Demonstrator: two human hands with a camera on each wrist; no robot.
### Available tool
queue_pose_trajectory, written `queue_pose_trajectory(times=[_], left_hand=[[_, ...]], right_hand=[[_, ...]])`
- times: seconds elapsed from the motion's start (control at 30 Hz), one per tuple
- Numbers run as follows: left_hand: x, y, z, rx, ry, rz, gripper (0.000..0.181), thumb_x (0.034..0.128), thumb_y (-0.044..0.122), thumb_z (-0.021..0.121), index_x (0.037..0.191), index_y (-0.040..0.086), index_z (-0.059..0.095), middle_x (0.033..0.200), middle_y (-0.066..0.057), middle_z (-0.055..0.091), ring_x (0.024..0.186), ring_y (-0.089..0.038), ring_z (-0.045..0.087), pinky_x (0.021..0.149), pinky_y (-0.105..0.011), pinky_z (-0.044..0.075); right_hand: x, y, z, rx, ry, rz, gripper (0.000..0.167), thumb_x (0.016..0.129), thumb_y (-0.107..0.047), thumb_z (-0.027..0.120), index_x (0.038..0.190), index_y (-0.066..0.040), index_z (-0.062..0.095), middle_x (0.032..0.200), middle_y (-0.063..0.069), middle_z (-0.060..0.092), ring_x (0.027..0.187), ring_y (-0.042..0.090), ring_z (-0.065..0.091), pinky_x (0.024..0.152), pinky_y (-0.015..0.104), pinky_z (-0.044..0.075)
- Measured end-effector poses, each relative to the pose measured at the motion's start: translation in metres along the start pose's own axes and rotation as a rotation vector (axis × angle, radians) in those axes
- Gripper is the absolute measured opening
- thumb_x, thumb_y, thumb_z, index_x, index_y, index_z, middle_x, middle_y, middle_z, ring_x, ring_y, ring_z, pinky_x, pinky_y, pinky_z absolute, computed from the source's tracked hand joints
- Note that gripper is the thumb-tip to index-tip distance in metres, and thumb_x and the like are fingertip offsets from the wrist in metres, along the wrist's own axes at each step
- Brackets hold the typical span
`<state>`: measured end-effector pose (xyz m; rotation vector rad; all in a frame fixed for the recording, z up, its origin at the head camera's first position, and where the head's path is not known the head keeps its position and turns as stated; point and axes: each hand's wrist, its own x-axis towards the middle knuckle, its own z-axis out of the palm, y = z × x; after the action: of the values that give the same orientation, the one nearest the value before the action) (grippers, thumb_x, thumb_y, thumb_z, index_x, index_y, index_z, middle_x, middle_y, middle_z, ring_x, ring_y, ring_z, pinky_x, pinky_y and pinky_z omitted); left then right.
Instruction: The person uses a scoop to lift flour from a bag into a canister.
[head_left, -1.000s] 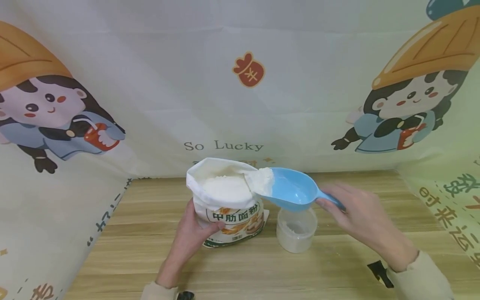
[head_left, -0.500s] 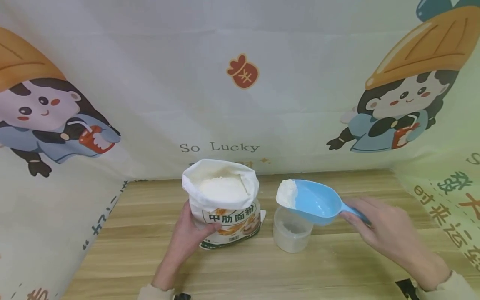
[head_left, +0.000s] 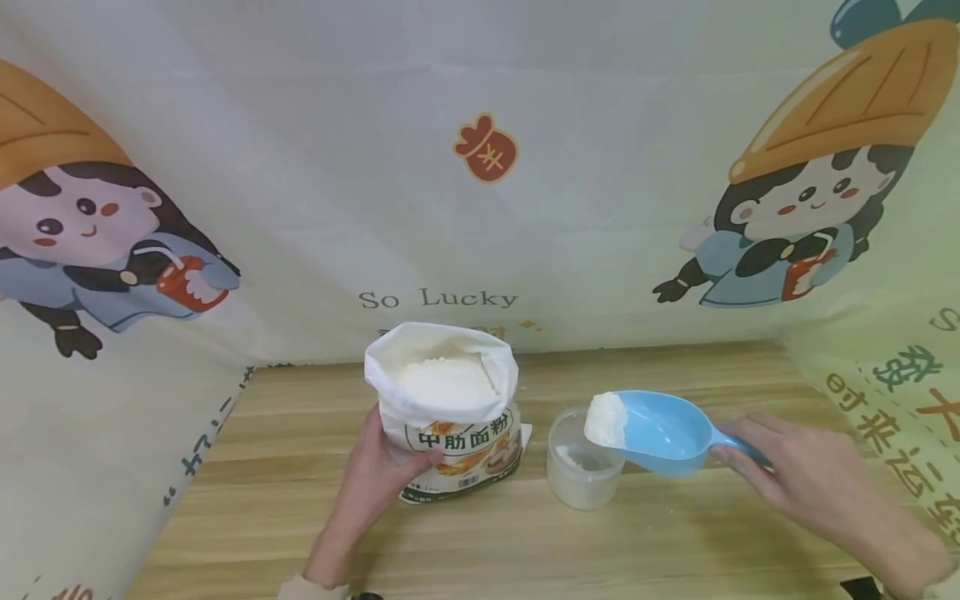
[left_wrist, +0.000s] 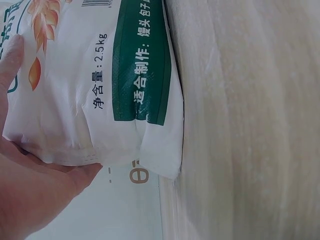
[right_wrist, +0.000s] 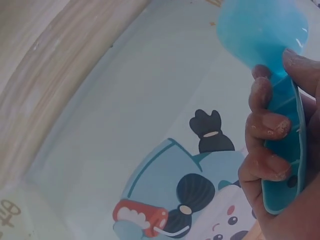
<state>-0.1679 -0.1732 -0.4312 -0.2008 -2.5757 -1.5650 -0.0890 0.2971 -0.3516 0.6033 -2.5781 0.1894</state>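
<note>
An open bag of flour [head_left: 465,454] stands upright on the table, its white top folded back and flour [head_left: 446,382] showing inside. My left hand [head_left: 386,467] grips the bag's lower left side, thumb across the front; the left wrist view shows that hand [left_wrist: 37,187] around its edge. With my right hand [head_left: 817,479] I hold a blue scoop [head_left: 663,429] by its handle, fingers curled round it in the right wrist view [right_wrist: 285,145]. White flour [head_left: 606,419] lies at the scoop's tip, over the right rim of a clear plastic tub [head_left: 583,487] that has some flour inside.
The wooden table [head_left: 487,558] meets a printed cloth backdrop [head_left: 585,208] behind and at both sides. The tub stands just right of the flour bag, with a small gap between them.
My right hand has carried the loaded scoop from the bag's mouth rightward and down to the tub. The left hand has kept its grip on the bag.
</note>
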Motion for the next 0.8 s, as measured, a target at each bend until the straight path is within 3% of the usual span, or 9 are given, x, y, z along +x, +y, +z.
queue_pose_trajectory(times=[0.23, 0.63, 0.8], left_hand=[[0.001, 0.001, 0.001, 0.003, -0.004, -0.002, 0.105, 0.0720, 0.019, 0.095, 0.157, 0.016, 0.034, 0.143, -0.010, 0.054, 0.133, -0.035, 0.052, 0.114, -0.063, 0.037], [0.000, 0.000, 0.000, -0.004, -0.010, 0.007, 0.103, 0.0727, 0.024, 0.095, 0.156, 0.016, 0.035, 0.142, -0.009, 0.056, 0.133, -0.035, 0.052, 0.114, -0.064, 0.036], [0.000, 0.000, -0.001, -0.004, -0.010, 0.006, 0.104, 0.0727, 0.023, 0.095, 0.156, 0.017, 0.034, 0.142, -0.009, 0.056, 0.133, -0.035, 0.052, 0.114, -0.063, 0.036]], right_hand=[[0.003, 0.006, -0.005, -0.048, -0.049, -0.036, 0.028, 0.090, -0.041, 0.078, 0.104, -0.017, 0.077, 0.094, -0.003, 0.075, 0.065, 0.010, 0.066, 0.048, 0.027, 0.045], [0.012, 0.006, -0.012, -0.078, -0.106, -0.091, 0.026, 0.089, -0.042, 0.078, 0.101, -0.019, 0.077, 0.077, -0.018, 0.056, 0.057, -0.005, 0.039, 0.045, 0.019, 0.033], [0.018, 0.005, -0.016, -0.084, -0.152, -0.091, 0.024, 0.086, -0.036, 0.082, 0.100, -0.017, 0.077, 0.077, -0.017, 0.057, 0.057, -0.002, 0.043, 0.045, 0.021, 0.037]])
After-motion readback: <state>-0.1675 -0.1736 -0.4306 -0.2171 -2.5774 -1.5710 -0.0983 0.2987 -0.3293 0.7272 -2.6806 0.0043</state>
